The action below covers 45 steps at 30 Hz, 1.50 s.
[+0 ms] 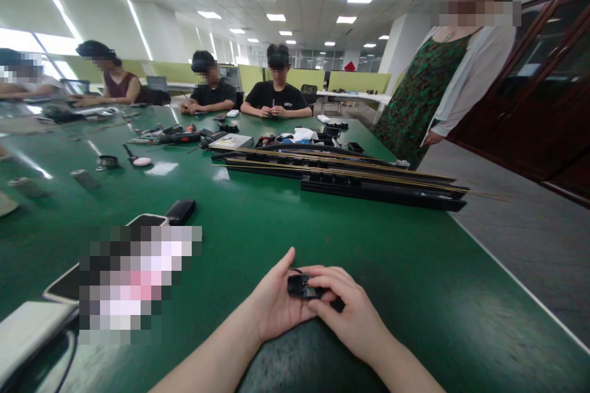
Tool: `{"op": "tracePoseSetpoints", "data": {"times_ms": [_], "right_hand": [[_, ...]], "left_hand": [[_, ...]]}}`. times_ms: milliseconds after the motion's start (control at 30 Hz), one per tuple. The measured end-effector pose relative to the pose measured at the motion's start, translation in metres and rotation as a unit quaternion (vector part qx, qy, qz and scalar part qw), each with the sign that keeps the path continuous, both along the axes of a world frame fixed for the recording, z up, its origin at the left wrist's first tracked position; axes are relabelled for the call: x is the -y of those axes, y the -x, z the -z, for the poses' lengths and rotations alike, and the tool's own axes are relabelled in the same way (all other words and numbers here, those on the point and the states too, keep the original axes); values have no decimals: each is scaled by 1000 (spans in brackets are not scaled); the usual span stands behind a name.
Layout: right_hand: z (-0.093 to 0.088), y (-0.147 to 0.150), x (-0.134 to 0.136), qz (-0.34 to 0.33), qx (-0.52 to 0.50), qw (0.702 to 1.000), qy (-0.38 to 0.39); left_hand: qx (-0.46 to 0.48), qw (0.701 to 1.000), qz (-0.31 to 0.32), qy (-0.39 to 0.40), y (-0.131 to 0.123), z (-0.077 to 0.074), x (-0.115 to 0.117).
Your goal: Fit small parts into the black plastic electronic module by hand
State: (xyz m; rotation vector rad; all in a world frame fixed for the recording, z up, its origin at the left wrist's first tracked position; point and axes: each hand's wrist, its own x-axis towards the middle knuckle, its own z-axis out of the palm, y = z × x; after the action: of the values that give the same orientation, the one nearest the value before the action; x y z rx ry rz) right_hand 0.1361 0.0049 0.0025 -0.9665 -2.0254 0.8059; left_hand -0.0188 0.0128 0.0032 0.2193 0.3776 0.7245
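Note:
A small black plastic part (300, 286), hollow on its upper side, lies across the fingers of my left hand (276, 307). That palm faces up and its thumb stands away from the part. My right hand (348, 301) pinches the part's right end between thumb and fingertips, hiding some of it. A thin dark strand shows near the part's upper edge. Both hands are just above the green table (239, 227) at its near side. What exactly the part belongs to I cannot make out.
Long black rails (382, 195) with thin brass-coloured rods lie across the table. At left are a phone-like device (64, 282), a black case (181, 212) and a white box (32, 338). Tools (170, 135) lie farther back. Several people sit around; one person (428, 86) stands at right.

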Motion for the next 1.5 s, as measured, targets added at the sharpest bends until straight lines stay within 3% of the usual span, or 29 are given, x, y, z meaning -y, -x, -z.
{"op": "tracePoseSetpoints", "data": {"times_ms": [333, 700, 933, 1100, 1500], "right_hand": [[-1, 0, 1, 5, -31, 999, 35], [5, -5, -3, 81, -90, 989, 87], [11, -7, -5, 130, -133, 972, 146], [15, -7, -7, 138, -185, 962, 144], [5, -9, -10, 165, -283, 925, 192]], "left_hand": [[-26, 999, -17, 18, -1, 0, -1], [-43, 998, -20, 30, 0, -4, 0], [-77, 996, -25, 36, 0, -3, -1], [-73, 996, -25, 35, 1, -2, -1], [-72, 997, -24, 34, 0, -5, 0]]}}
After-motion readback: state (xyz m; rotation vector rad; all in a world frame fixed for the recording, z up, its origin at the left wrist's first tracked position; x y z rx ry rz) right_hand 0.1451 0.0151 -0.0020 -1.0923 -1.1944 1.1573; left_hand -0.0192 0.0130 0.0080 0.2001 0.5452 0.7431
